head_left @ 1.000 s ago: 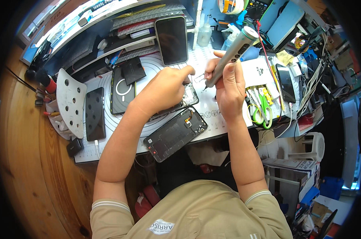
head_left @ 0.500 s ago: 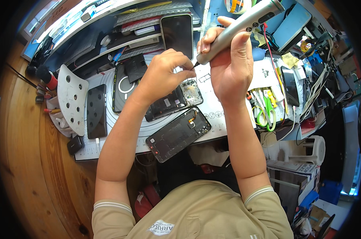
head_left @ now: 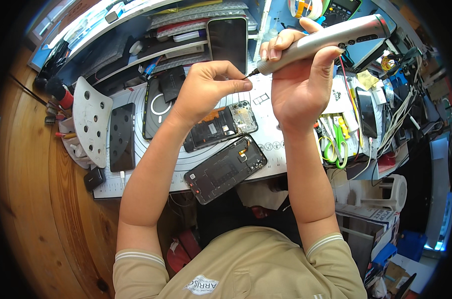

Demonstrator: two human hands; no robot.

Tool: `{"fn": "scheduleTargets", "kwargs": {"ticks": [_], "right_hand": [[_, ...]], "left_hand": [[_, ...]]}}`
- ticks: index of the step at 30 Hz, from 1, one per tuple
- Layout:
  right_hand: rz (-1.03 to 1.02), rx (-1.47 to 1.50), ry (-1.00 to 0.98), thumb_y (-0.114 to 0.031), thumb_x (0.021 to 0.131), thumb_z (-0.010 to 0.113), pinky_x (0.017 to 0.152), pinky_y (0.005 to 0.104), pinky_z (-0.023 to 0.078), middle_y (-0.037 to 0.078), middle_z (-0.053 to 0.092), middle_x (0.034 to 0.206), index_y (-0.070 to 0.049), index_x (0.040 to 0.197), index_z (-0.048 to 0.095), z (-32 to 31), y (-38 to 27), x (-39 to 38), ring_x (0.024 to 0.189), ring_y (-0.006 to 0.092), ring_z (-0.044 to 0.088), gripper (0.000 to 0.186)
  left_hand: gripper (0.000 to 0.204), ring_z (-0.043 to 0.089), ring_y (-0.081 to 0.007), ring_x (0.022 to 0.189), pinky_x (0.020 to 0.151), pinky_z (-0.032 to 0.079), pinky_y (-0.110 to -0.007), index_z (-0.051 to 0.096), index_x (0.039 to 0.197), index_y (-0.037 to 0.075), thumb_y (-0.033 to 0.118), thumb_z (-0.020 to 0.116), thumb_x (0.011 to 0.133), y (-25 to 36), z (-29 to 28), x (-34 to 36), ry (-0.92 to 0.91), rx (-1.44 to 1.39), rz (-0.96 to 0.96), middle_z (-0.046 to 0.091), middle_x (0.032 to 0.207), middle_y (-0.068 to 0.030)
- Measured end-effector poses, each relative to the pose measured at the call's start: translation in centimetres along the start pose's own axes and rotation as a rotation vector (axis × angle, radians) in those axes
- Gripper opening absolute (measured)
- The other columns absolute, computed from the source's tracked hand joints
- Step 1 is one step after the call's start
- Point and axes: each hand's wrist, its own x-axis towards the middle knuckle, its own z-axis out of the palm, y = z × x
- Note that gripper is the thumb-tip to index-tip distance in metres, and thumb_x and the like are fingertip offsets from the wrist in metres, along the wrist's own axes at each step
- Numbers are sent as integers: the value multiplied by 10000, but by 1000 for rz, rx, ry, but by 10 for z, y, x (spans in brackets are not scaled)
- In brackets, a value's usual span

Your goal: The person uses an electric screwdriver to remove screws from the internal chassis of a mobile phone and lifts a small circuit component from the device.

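My right hand [head_left: 301, 94] is wrapped around a thick silver electric screwdriver [head_left: 325, 45], held nearly level above the bench with its bit end pointing left. The thumb and index finger of my left hand [head_left: 211, 89] pinch the thin dark screwdriver bit [head_left: 252, 74] near its tip. Whether a small screw sits between those fingertips is hidden. Below my left hand lies an opened phone [head_left: 218, 127] with its inner parts and circuit board bare. Nearer to me a detached black phone panel [head_left: 226, 169] rests at a slant, a small flex cable on its inner side.
Another dark phone [head_left: 122, 137] lies at the left beside a white perforated holder [head_left: 92, 122]. A phone [head_left: 228, 45] leans against the shelf at the back. Green-handled scissors [head_left: 339, 144], pliers and cables crowd the right side. A multimeter [head_left: 340, 11] stands at the far right.
The screwdriver has swung from a steep slant to nearly level, and my right hand has shifted right with it. My left hand has moved slightly right, still pinching at the bit's tip.
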Motion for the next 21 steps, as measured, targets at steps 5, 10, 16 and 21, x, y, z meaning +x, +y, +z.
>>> {"fn": "scheduleTargets", "kwargs": {"ticks": [5,10,16,21], "right_hand": [[2,16,-6,-612,1060,358,866,432,440,123,584,962,-17,1367,388,1,-1,2,866,218,521,670],[5,17,-14,-597,1068,350,863,430,440,124,580,968,-13,1368,387,0,1,3,863,215,517,658],[70,14,-37,-531,1095,350,858,429,453,133,582,969,6,1374,393,-4,6,-1,863,214,531,607],[219,-138,0,-417,1122,379,829,345,480,111,601,952,20,1340,444,-7,18,-13,851,172,558,493]], "left_hand": [[109,685,-120,874,835,540,-271,765,933,-2,54,809,851,1,0,-1,8,-81,-23,755,913,-73],[122,686,-120,886,850,544,-275,764,944,-1,55,812,847,-1,-1,0,-3,-130,-47,758,924,-74],[261,671,-140,980,901,541,-292,749,1076,-2,73,825,837,2,0,3,-100,-31,-148,744,1028,-78],[584,564,-201,1217,1013,461,-364,536,1433,13,286,695,942,-1,-7,4,3,-84,0,616,1316,-99]]}}
